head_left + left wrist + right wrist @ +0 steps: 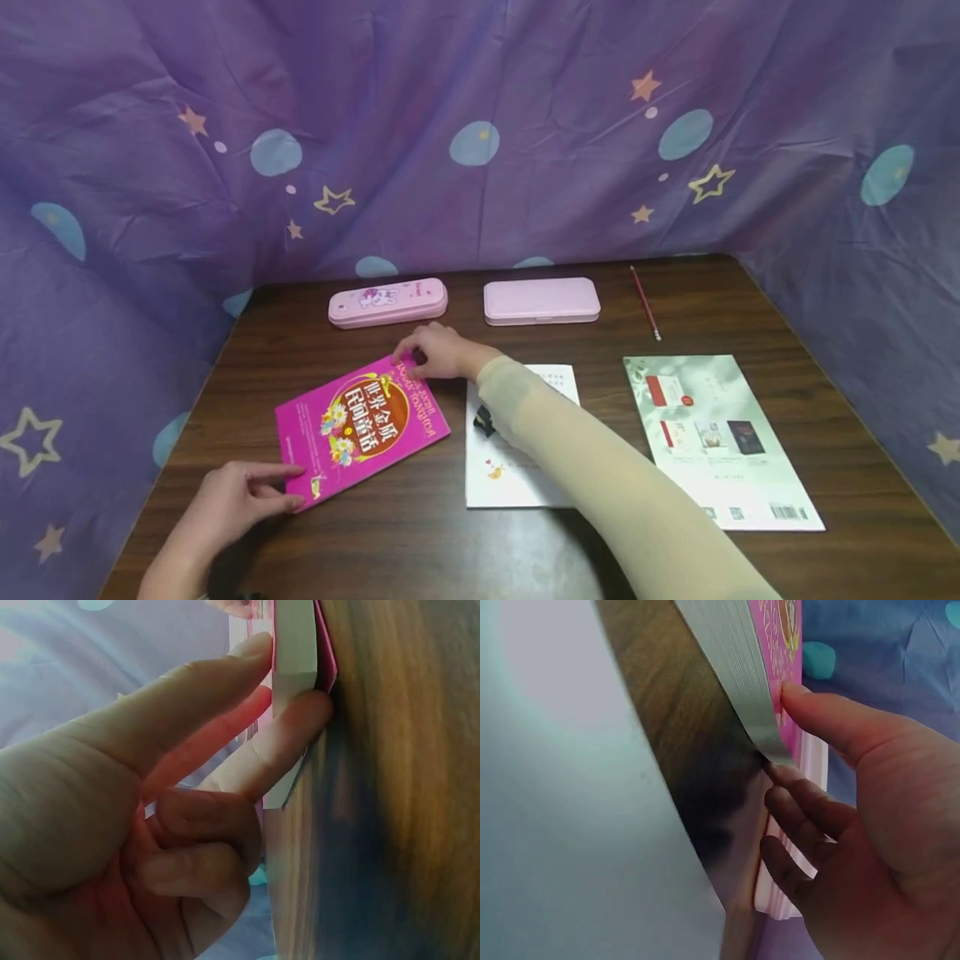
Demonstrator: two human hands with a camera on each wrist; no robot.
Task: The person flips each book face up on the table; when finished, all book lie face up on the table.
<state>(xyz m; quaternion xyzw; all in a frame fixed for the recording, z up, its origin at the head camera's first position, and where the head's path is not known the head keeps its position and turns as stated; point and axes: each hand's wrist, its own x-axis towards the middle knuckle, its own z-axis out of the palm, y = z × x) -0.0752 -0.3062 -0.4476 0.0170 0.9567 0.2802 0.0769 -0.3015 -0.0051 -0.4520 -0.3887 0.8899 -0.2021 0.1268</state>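
Note:
A thick book with a bright pink cover [307,425] lies tilted on the left half of the table. My left hand [225,504] pinches its near left corner; the left wrist view shows the thumb on the cover and a fingertip [311,712] at the lower page edge. Stretched across, my right hand [444,352] grips the far corner, thumb [832,716] on top and fingers by the underside. Beneath the right forearm is a white booklet [483,487], partly hidden by the sleeve.
Two pink pencil cases, one with a rabbit print [390,302] and one plain [542,300], lie at the back. A red pencil [643,300] is right of them. A pale green magazine [720,467] lies at the right. Purple curtain [420,125] surrounds the table's back and sides.

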